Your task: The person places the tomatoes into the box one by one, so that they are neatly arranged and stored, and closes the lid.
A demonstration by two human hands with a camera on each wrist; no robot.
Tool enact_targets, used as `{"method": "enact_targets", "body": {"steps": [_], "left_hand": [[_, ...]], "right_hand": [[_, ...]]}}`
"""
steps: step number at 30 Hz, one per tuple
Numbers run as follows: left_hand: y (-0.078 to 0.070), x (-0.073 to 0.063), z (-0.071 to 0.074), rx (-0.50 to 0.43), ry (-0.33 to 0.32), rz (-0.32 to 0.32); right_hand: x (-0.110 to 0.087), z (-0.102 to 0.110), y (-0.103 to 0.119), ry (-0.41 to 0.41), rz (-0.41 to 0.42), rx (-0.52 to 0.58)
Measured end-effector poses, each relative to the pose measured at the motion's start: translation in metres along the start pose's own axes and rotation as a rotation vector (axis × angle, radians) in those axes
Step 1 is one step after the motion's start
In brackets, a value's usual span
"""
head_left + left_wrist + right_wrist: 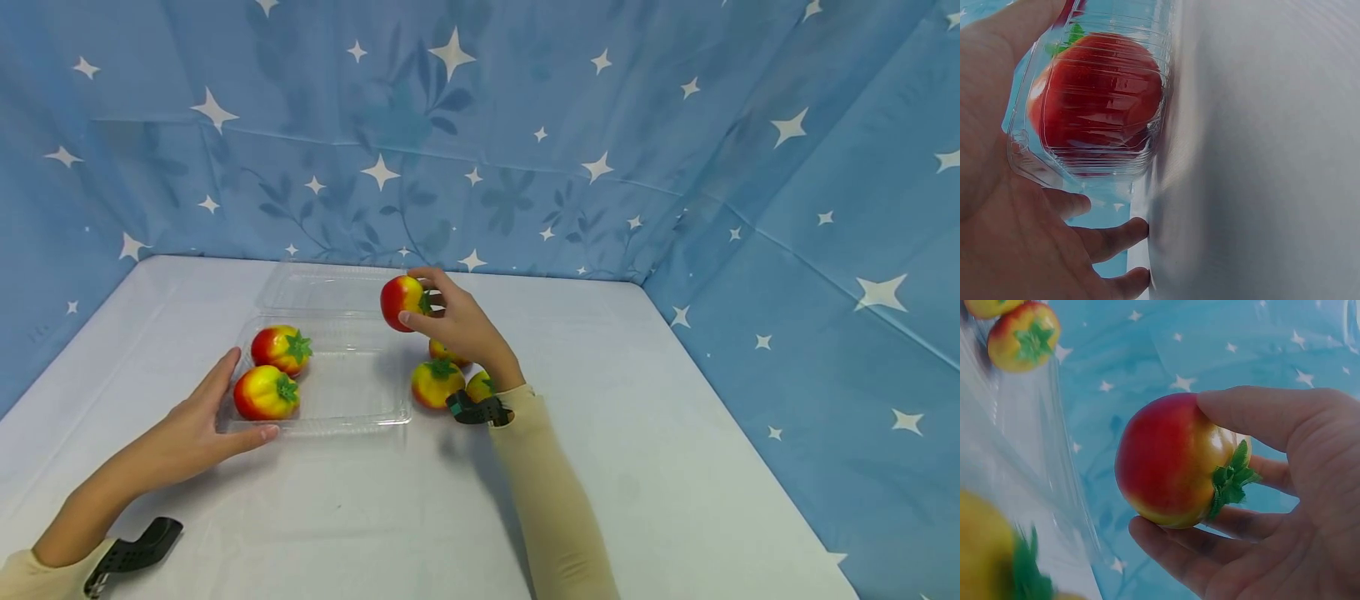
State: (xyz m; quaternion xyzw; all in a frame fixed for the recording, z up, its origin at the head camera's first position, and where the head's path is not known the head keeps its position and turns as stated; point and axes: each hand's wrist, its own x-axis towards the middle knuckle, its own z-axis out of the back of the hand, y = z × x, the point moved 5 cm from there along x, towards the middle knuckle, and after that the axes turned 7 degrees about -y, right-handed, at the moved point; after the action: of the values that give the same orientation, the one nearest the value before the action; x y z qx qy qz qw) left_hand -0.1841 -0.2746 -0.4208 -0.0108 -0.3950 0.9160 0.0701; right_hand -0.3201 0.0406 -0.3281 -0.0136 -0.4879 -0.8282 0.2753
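Observation:
My right hand (467, 327) grips a red-and-yellow fruit (400, 302) with a green leafy cap, tomato- or persimmon-like, raised near the back right corner of a clear plastic clamshell box (352, 387). In the right wrist view, the thumb lies on one side of this fruit (1163, 462) and several fingers on the other. My left hand (191, 425) spans the box's front left corner, thumb along the front edge and fingers along the left side, fairly straight. Two similar fruits, a rear one (275, 348) and a front one (262, 394), lie at the box's left end.
Several more fruits sit on the white table (675, 467) just right of the box, including one in front (437, 385), partly hidden by the right arm. The open lid (322, 289) lies flat behind the box. A blue star-patterned curtain (510, 125) borders the table.

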Motion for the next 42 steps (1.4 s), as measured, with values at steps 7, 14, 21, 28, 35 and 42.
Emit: {"method": "enact_targets", "body": {"steps": [7,14,21,28,35,42], "left_hand": [[0.000,0.002,-0.001,0.021,0.000,0.010],[0.002,0.000,0.000,0.007,-0.003,0.011],[0.002,-0.001,-0.001,0.024,-0.010,0.009],[0.001,0.000,-0.001,0.033,-0.010,0.014],[-0.001,0.001,-0.001,0.038,-0.011,0.008],[-0.001,0.000,-0.002,0.038,-0.018,0.008]], "right_hand": [[0.007,-0.022,0.015,0.045,0.046,0.064],[0.012,-0.041,0.024,0.074,0.074,0.038],[0.016,-0.058,0.030,0.094,0.067,-0.024],[0.020,-0.080,0.032,0.182,0.048,-0.152],[0.022,-0.099,0.028,0.246,0.050,-0.299],[0.023,-0.107,0.024,0.263,0.020,-0.376]]}}
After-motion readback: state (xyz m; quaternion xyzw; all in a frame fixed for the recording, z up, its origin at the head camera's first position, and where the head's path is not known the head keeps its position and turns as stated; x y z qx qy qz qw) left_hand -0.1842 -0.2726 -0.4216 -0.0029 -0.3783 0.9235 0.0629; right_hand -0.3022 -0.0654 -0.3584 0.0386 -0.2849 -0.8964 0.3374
